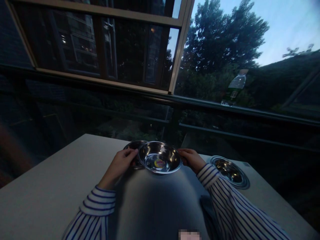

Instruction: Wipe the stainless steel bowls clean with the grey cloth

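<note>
A shiny stainless steel bowl (172, 163) is held up by its rim in the middle of the head view, tilted towards me. Inside its base sits a yellow and red round sticker (159, 163). At the bowl's left edge, my left hand (121, 163) is closed, thumb and fingers pinching the rim. My right hand (191, 159) grips the opposite side, its fingers partly hidden. Behind the held bowl and my left fingers, another steel bowl (132, 145) shows in part. A large, blurred grey rounded shape (160, 203) lies below; I cannot tell what it is.
On the right of the white table (62, 180) sits a set of nested steel bowls (243, 182), near my right sleeve. A clear plastic bottle (234, 90) with a green label stands on the ledge by the window. The window frame (105, 80) runs beyond the table.
</note>
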The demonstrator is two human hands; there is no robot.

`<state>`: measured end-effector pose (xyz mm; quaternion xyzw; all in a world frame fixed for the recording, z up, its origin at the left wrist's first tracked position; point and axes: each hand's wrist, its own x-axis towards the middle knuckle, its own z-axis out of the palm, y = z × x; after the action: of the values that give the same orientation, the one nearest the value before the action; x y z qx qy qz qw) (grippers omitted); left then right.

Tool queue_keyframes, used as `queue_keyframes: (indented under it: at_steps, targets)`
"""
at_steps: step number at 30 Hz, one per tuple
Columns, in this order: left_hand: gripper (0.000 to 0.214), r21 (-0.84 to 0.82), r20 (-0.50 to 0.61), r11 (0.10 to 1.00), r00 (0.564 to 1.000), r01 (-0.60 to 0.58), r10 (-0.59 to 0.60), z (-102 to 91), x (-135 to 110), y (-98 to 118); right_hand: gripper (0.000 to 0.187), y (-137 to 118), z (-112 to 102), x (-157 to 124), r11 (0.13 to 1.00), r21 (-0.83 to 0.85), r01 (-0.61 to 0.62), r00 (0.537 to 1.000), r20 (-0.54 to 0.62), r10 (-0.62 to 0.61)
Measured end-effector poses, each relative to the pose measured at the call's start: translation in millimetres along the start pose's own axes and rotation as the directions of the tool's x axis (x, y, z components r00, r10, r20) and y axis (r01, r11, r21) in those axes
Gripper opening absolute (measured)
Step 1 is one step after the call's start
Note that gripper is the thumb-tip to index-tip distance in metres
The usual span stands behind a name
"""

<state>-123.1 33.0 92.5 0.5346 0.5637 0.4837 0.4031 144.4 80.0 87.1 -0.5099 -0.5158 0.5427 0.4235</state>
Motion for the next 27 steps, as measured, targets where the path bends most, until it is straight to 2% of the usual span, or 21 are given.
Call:
queue_keyframes:
  at_steps: [8,13,15,18,23,27]
  targets:
    - [0.038,0.075,0.168,0.997,0.986,-0.029,0.016,27.9,-6,-2,0.022,12,-34,-33,0.988,-0.155,-0.008,0.999,-0.04,0.002]
    - [0.038,0.071,0.228,0.997,0.974,0.003,-0.019,53.5,-12,-6,0.028,20,-55,-47,0.967,-0.248,-0.049,0.996,-0.084,0.029]
    - [0.038,0.021,0.243,0.999,0.969,0.047,-0.051,65.5,-14,-11,0.031,25,-63,-49,0.957,-0.281,-0.073,0.993,-0.105,0.045]
    - [0.037,-0.069,0.276,0.98,0.948,0.185,-0.159,82.1,-18,-21,0.033,33,-73,-49,0.94,-0.326,-0.106,0.989,-0.129,0.067]
    - [0.034,-0.154,0.317,0.947,0.921,0.283,-0.224,102.8,-22,-31,0.04,50,-80,-47,0.918,-0.372,-0.139,0.983,-0.161,0.084]
    - [0.04,-0.22,0.309,0.912,0.912,0.345,-0.27,112.7,-21,-35,0.045,60,-79,-47,0.915,-0.374,-0.149,0.98,-0.178,0.086]
